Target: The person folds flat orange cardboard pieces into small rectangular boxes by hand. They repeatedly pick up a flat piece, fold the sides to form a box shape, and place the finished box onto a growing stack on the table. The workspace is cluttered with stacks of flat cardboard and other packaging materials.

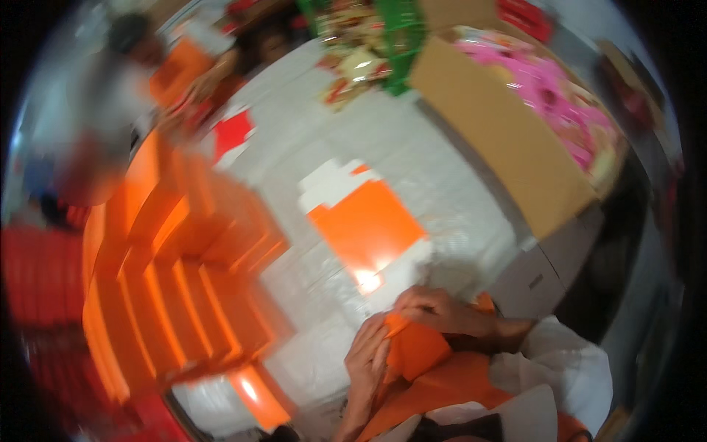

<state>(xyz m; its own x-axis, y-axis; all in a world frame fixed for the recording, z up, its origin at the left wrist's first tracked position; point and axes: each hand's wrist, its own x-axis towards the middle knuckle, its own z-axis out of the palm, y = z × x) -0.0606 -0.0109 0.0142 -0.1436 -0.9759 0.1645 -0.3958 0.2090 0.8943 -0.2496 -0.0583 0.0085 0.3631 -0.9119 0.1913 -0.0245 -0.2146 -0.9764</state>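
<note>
At the near edge of the table, my left hand and my right hand grip an orange cardboard box. The left fingers press along its left side while the right fingers pinch its upper edge. Part of the box is hidden by my hands, and its lower part blends into the orange cloth on my lap. Just beyond my hands, an unfolded orange carton blank with white flaps lies flat on the table.
Stacked orange boxes fill the left side. A large brown carton with pink packages stands at right. Clear-wrapped packets and a green crate are at the far edge. Far left, another person's hand handles orange cardboard by a red piece.
</note>
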